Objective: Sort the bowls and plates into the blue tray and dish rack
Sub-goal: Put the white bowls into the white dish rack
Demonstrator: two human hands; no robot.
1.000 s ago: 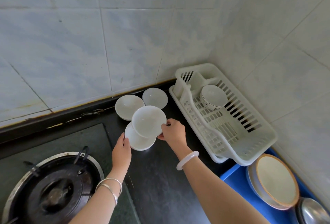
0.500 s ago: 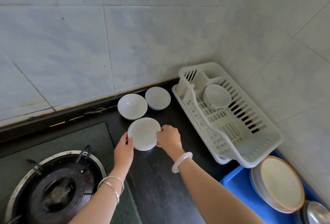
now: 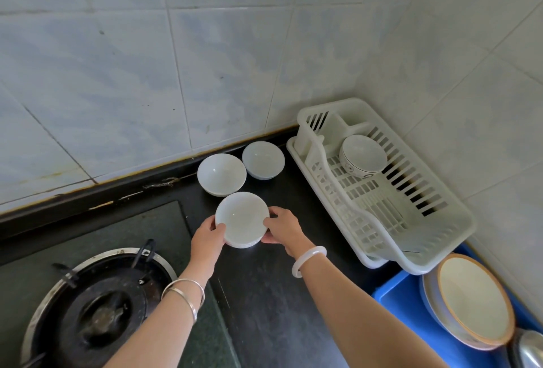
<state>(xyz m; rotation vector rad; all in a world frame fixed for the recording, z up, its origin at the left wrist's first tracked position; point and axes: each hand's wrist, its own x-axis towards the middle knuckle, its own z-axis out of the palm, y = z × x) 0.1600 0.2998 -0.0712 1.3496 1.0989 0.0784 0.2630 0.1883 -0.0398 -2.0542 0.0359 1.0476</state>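
"On the dark counter (image 3: 282,294), at the centre of the dial, what are the hands on?"

"A small stack of white plates (image 3: 241,218). The left hand (image 3: 207,235) has its thumb and fingers curled onto the nine o'clock edge. The right hand (image 3: 283,228) pinches the three o'clock edge between thumb and fingers. Whether the stack rests on the counter or is just off it, I cannot tell."

"What is sorted already?"

"One patterned bowl (image 3: 363,156) lies tilted in the dish rack (image 3: 385,203), out at two o'clock from the stack. At four o'clock the blue tray (image 3: 396,300) holds a few large plates (image 3: 473,300) leaning together, a brown-rimmed one on top."

"And what is left?"

"Two bowls stand upright on the counter with no hand on them. The nearer white bowl (image 3: 221,173) is at twelve o'clock, just beyond the stack. The farther white bowl (image 3: 263,159) is at one o'clock, by the wall. I would judge the job less than half done: the stack likely belongs in the tray with the other plates, then both bowls in the rack."

"Anything else about?"

"A gas burner (image 3: 100,312) at seven o'clock, and a metal dish (image 3: 529,350) cut off by the frame at five o'clock."
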